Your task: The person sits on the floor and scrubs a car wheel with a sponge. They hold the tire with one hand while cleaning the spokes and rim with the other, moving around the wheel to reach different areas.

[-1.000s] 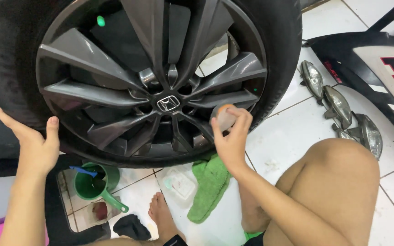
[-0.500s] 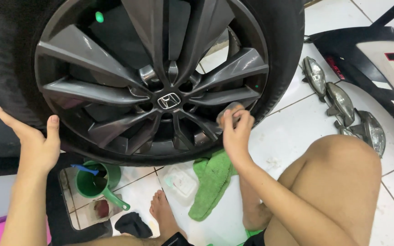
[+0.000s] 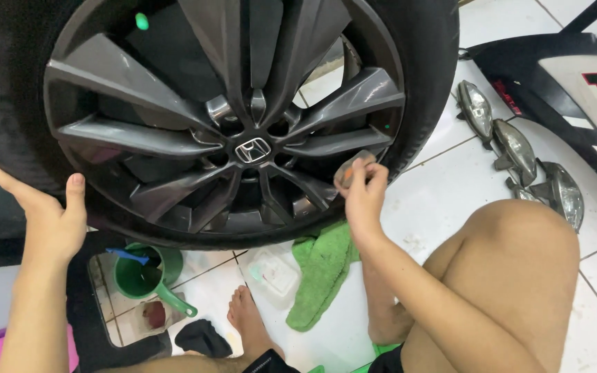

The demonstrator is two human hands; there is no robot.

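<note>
Wheel (image 3: 229,124): glossy grey spokes; right hand (image 3: 364,197) pinches small pad (image 3: 351,168) on spoke, left hand (image 3: 50,221) open against rubber tyre (image 3: 8,103).

The dark grey multi-spoke alloy wheel (image 3: 229,131) is metal with a smooth satin sheen, and its small centre cap (image 3: 253,149) glints like chrome. Around it the black tyre (image 3: 430,76) is matt rubber. The crumpled green cloth (image 3: 323,269) looks soft and fuzzy, stained in places. The green scoop with a handle (image 3: 148,273) is smooth plastic. The white floor tiles (image 3: 443,200) are glossy. The three oval lamp units (image 3: 513,148) have shiny clear lenses.
</note>
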